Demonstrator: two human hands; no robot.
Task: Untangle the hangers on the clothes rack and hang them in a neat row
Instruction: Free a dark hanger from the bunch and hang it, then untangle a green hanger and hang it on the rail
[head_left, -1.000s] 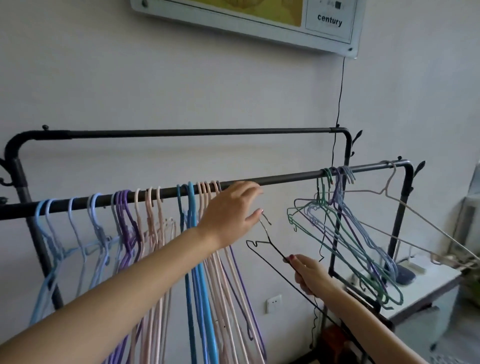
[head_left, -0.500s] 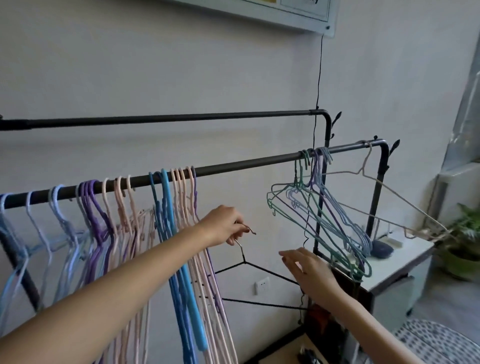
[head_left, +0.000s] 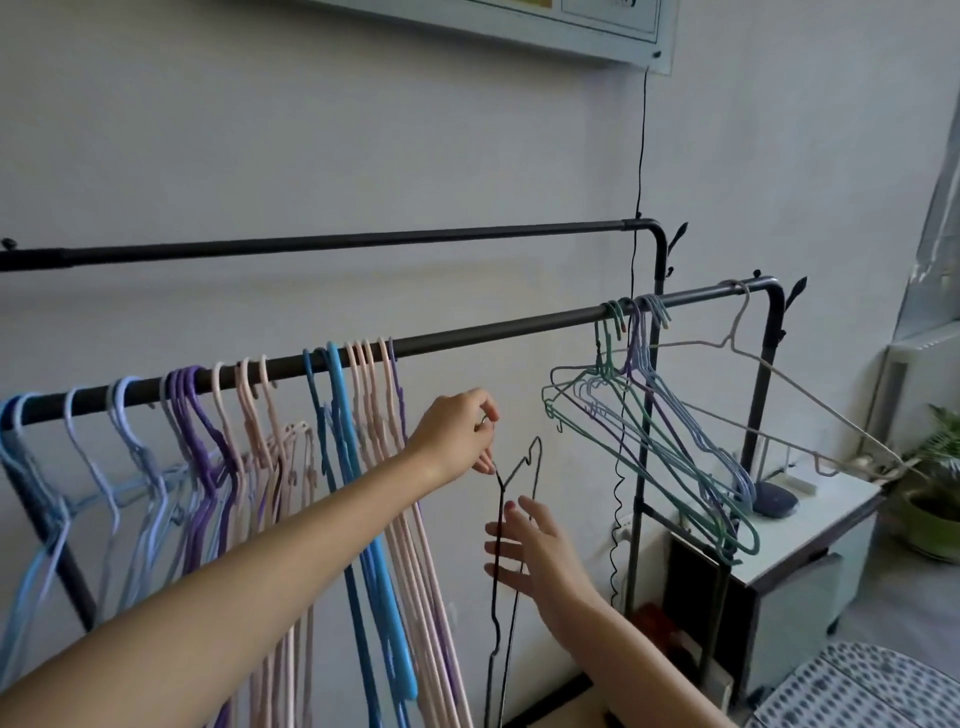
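Note:
A black clothes rack has a front rail (head_left: 493, 332) and a higher back rail (head_left: 363, 241). On the left of the front rail hang several blue, purple, pink and bright blue hangers (head_left: 332, 415) in a row. Near the right end a tangled bunch of green and lilac hangers (head_left: 644, 426) hangs with one white wire hanger (head_left: 748, 358). My left hand (head_left: 457, 436) pinches the hook of a thin black wire hanger (head_left: 498, 551), which dangles edge-on below the rail. My right hand (head_left: 530, 551) is open, fingers spread beside the hanger's wires.
A white cabinet (head_left: 810, 525) stands under the rack's right end with a dark round object on it. A potted plant (head_left: 935, 499) is at far right. A black cord (head_left: 639, 156) runs down the wall. A dotted cushion (head_left: 862, 691) lies at bottom right.
My right hand has let go of the black hanger. The hanger turned from flat-on to edge-on and now hangs from my left hand's pinch. The view shifted right.

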